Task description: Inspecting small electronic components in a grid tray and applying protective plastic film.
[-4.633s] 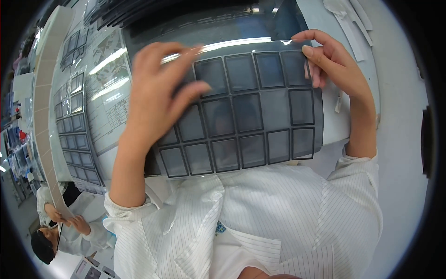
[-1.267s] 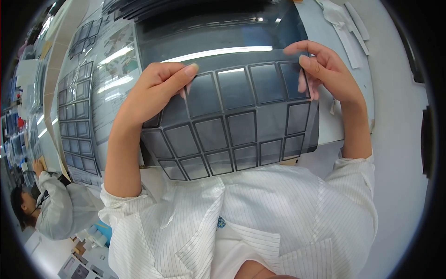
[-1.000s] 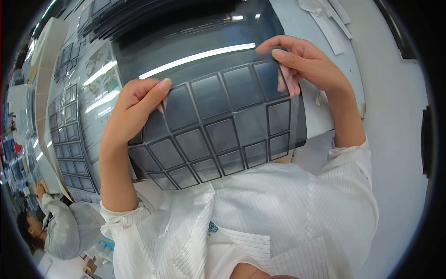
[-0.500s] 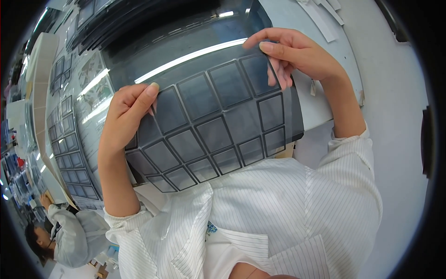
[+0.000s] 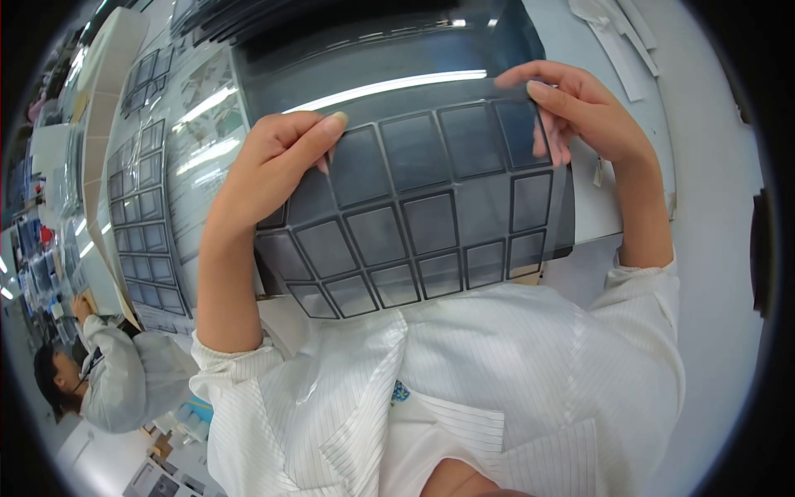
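Observation:
A clear, bendy film sheet (image 5: 429,219) carries rows of dark-framed, greyish rectangles. My left hand (image 5: 286,161) pinches its far left edge, thumb on top and fingertips behind. At the far right corner, my right hand (image 5: 580,108) holds the sheet between thumb and fingers, with the index finger stretched out to the left. Some of the right fingers show through the see-through film. The sheet slopes down toward my shirt, and its near edge lies close to my body. Beyond it is a dark glossy surface (image 5: 381,62) reflecting a bright strip of light.
Another sheet of dark-framed rectangles (image 5: 142,211) lies on the table to the left. White strips (image 5: 617,41) lie at the far right of the light tabletop (image 5: 633,186). A person (image 5: 124,364) in pale clothing works at the lower left.
My hands and the sheet appear farther right in the picture, as does the background near the table. Both hands keep the same hold on the film.

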